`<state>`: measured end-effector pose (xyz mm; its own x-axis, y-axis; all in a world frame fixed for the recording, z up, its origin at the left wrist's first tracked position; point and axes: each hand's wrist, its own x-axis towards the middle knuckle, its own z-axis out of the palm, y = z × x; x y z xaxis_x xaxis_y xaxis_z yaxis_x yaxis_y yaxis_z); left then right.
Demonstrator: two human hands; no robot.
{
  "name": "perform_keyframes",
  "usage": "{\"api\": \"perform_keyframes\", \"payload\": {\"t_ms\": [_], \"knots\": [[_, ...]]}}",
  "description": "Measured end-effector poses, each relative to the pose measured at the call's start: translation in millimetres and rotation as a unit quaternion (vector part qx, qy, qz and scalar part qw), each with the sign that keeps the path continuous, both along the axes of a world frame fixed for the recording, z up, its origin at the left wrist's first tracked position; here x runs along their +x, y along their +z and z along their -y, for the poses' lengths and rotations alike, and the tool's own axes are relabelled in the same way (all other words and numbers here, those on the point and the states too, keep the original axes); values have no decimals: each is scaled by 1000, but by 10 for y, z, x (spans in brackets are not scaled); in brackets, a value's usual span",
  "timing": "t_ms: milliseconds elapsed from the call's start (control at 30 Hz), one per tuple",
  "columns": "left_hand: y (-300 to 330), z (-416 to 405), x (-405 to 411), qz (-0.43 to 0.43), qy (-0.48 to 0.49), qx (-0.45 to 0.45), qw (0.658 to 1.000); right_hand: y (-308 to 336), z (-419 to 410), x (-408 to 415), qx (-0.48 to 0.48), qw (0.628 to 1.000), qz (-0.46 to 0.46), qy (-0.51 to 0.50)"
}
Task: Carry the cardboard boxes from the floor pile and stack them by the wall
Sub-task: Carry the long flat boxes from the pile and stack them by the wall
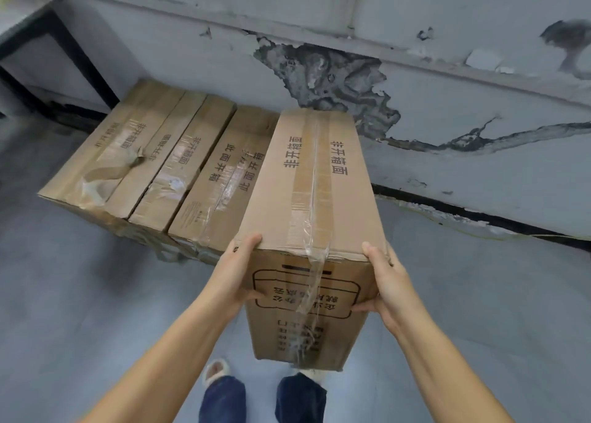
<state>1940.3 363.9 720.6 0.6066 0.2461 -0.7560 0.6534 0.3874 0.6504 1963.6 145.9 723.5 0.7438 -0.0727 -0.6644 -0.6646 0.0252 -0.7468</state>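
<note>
Head view: both hands, left (238, 272) and right (388, 290), clamp long brown taped cardboard box (315, 192) by near-end sides, right of boxes at wall (179, 173); likely stiff, bulky.

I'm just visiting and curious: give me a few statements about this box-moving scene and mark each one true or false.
1. Both hands, left hand and right hand, grip the carried box. True.
2. The boxes by the wall are blue plastic crates. False: they are brown cardboard.
3. The wall has peeling, cracked paint. True.
4. The carried box has no tape on it. False: clear tape runs along its top and down its near end.
</note>
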Motion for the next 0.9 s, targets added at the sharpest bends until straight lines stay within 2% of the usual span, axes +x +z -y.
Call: {"api": "perform_keyframes", "payload": {"t_ms": [200,333,433,500,567,667,900], "knots": [[-1192,-165,413,23,-29,16,999,-1253,-260,290,6,998,15,-54],[-1977,-343,401,17,-70,33,997,-2045,-415,153,5,997,-17,-78],[-2376,-426,268,-11,-89,26,996,-2409,-504,-30,-14,997,-46,-64],[-2566,-471,190,-60,-79,1,995,-2548,-541,-109,-25,996,-74,-51],[-2694,-518,145,-121,-51,-45,990,-2634,-571,-132,-29,994,-101,-40],[-2770,-576,211,-179,41,-131,974,-2711,-607,-43,-28,993,-112,-35],[-2759,-704,762,-122,225,-219,942,-2821,-759,488,-22,997,-75,-10]]}}
